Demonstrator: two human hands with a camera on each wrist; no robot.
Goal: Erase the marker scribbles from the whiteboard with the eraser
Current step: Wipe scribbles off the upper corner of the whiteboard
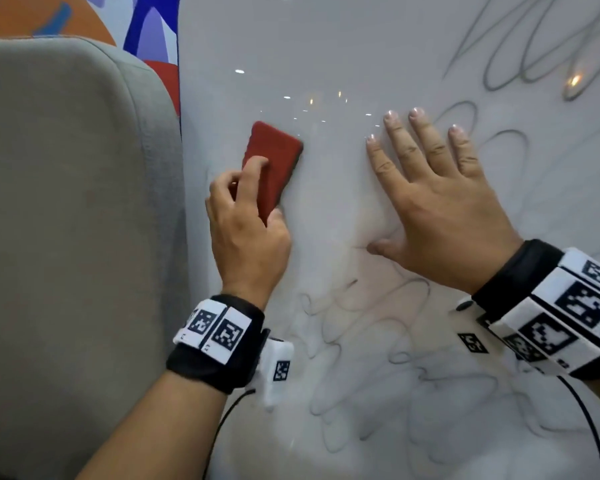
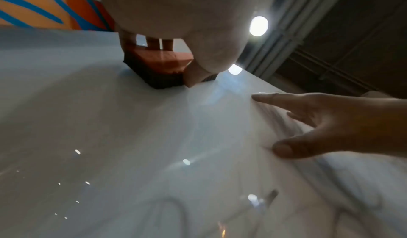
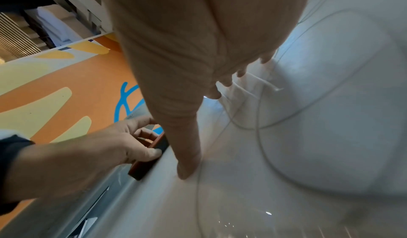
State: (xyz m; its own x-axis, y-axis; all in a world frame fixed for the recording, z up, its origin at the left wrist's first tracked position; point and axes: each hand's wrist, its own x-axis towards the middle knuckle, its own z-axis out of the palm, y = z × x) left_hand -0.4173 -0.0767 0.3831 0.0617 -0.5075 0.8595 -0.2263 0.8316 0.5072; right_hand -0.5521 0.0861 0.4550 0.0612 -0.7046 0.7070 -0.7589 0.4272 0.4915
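Both hands are on the whiteboard (image 1: 326,81): my left hand (image 1: 246,230) grips the red eraser (image 1: 274,161) at its near end, felt face against the board; my right hand (image 1: 440,202) lies flat, fingers spread, bracing. Nearest me, scribbles (image 1: 378,358) loop below both wrists. The eraser's long axis points up and away, close to the board's left edge. Farther off, more scribbles run up and right beyond the right hand's fingertips (image 1: 417,114), so I judge the left hand must sweep rightward.
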